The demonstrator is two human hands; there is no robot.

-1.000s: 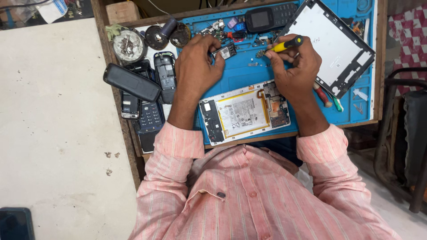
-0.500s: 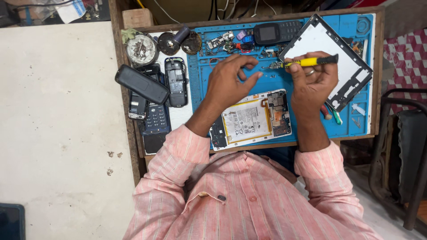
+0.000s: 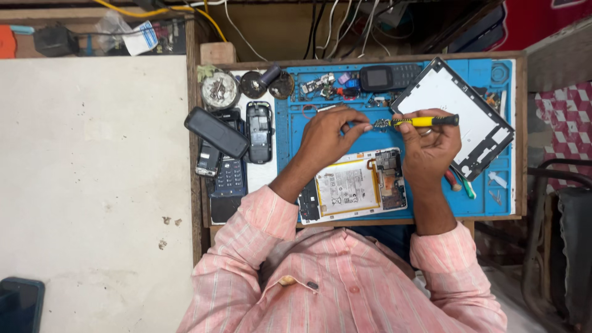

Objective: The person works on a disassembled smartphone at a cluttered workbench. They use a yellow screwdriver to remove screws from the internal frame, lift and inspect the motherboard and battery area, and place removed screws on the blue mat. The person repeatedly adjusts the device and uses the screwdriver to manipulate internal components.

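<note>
My right hand [image 3: 430, 150] grips a yellow-handled screwdriver [image 3: 425, 121] held level, its tip pointing left. My left hand [image 3: 327, 137] reaches to that tip with fingertips pinched together at it; whether a small screw sits between them is too small to tell. Both hands hover over a blue work mat [image 3: 296, 132]. Just below them lies an opened tablet [image 3: 354, 188] with its battery and circuit board showing. A detached white screen panel [image 3: 453, 105] lies tilted to the right of my right hand.
Several old keypad phones [image 3: 231, 151] and back covers lie left of the mat. A black keypad phone [image 3: 388, 77] and small parts sit along the mat's far edge. Tweezers and small tools [image 3: 462, 184] lie at right. A pale floor [image 3: 92, 185] lies at left.
Both hands have shifted slightly to the right over the mat. The screwdriver has levelled out, and my left fingertips have come to its tip.
</note>
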